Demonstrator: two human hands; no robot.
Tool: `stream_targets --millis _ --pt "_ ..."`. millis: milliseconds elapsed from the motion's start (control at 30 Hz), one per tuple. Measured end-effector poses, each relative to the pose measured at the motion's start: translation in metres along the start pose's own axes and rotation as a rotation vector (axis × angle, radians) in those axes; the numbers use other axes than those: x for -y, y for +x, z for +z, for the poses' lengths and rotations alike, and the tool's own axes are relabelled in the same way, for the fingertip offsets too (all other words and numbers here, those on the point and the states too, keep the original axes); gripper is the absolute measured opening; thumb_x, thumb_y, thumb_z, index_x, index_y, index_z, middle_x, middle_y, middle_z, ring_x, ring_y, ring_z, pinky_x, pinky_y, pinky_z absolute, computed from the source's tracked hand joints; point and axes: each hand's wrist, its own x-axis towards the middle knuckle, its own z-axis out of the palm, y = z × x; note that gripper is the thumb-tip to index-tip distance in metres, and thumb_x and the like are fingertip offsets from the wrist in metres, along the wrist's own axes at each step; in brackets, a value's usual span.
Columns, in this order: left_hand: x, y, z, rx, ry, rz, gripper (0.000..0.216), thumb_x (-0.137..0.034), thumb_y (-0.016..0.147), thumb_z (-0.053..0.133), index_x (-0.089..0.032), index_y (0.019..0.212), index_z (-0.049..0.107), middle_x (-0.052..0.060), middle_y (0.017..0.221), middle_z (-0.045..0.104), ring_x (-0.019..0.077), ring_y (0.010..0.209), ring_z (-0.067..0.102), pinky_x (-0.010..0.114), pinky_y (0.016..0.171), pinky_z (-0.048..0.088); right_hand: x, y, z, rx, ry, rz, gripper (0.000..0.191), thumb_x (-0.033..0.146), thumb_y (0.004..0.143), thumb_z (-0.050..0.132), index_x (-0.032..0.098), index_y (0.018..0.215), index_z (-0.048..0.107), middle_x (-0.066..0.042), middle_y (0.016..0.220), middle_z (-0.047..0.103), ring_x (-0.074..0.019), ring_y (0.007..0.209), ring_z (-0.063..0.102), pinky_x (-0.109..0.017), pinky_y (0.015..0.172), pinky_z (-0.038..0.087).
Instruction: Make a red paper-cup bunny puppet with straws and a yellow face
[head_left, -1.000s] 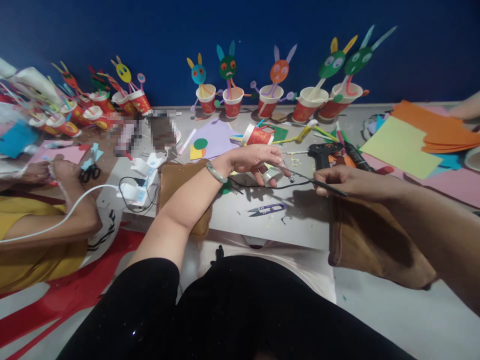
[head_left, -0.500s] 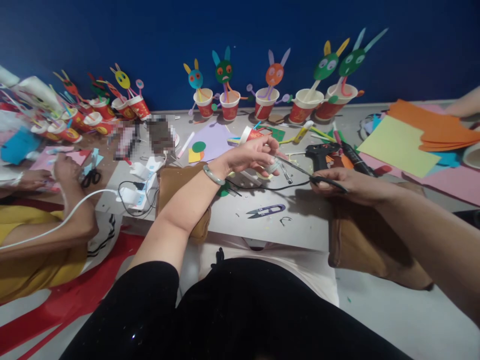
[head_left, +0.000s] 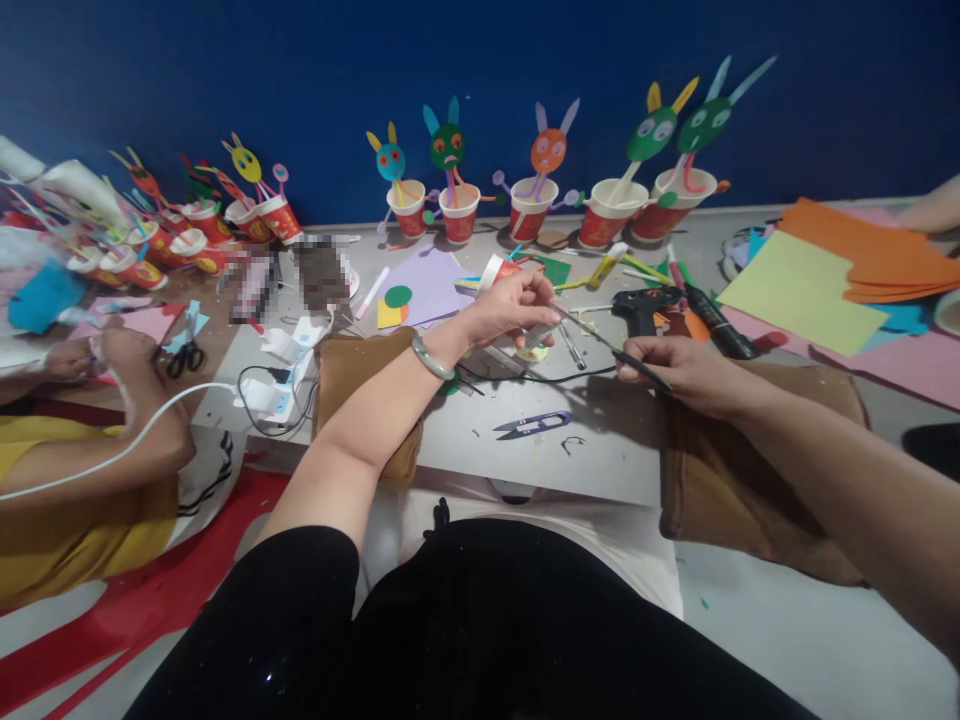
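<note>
My right hand (head_left: 664, 365) grips a pair of black-handled scissors (head_left: 592, 334), seen nearly edge-on, their thin metal blades pointing up and left. The blade tips reach the fingers of my left hand (head_left: 517, 305), which are pinched together. Whatever lies between those fingers is too small and hidden to make out. A red and white paper cup (head_left: 495, 268) lies behind my left hand, partly covered by it. Nearer to me on the table are purple thread snips (head_left: 534, 425) and a small dark scrap (head_left: 574, 443). A metal-tipped pen-like piece (head_left: 574, 350) lies between the hands.
Several paper cups with paper-faced figures (head_left: 534, 208) line the wall. A black glue gun (head_left: 637, 310) and dark bottle (head_left: 716, 322) lie beyond my right hand, coloured paper (head_left: 806, 290) at right. A power strip (head_left: 281, 385) is at left, beside a co-worker's arm (head_left: 142, 400).
The fingers of my left hand have drawn closer together. The scissors have turned more edge-on and shifted slightly left in my right hand. The co-worker's hands at the left have moved a little.
</note>
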Motion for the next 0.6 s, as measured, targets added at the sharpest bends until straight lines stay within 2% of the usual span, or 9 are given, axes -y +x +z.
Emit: stream_targets --millis 167,300,467,600 --pt "-0.001 0.001 0.0 0.027 0.0 0.0 0.025 -0.018 0.092 0.087 -0.014 0.102 0.065 0.004 0.099 0.079 0.0079 0.071 0.077 0.016 0.054 0.05 0.006 -0.003 0.006 -0.013 0.055 -0.017 0.088 0.094 0.057 0.097 0.024 0.066 0.044 0.006 0.063 0.041 -0.0107 0.065 0.03 -0.032 0.064 0.021" --pt "-0.001 0.0 0.001 0.022 0.026 -0.014 0.015 -0.015 0.097 0.081 -0.013 0.1 0.067 0.005 0.104 0.081 0.0056 0.071 0.076 0.016 0.056 0.051 0.008 -0.006 0.006 -0.063 0.176 -0.065 0.086 0.096 0.065 0.092 0.025 0.067 0.043 0.005 0.063 0.039 -0.0124 0.064 0.031 -0.034 0.064 0.023" --pt "-0.001 0.0 0.0 0.009 0.035 0.003 0.019 -0.014 0.097 0.081 -0.014 0.092 0.062 0.009 0.117 0.083 0.0049 0.069 0.076 0.018 0.057 0.051 0.011 -0.012 0.001 -0.16 0.142 -0.038 0.082 0.087 0.064 0.099 0.025 0.068 0.045 0.006 0.062 0.039 -0.0114 0.063 0.03 -0.034 0.063 0.02" --pt "-0.001 0.002 -0.002 0.0 0.047 0.005 0.025 -0.019 0.095 0.086 -0.014 0.092 0.062 0.009 0.12 0.083 0.0046 0.071 0.076 0.018 0.061 0.053 0.015 -0.017 0.0 -0.188 0.061 -0.047 0.08 0.085 0.061 0.101 0.026 0.072 0.047 0.004 0.066 0.05 -0.0133 0.067 0.039 -0.033 0.065 0.028"
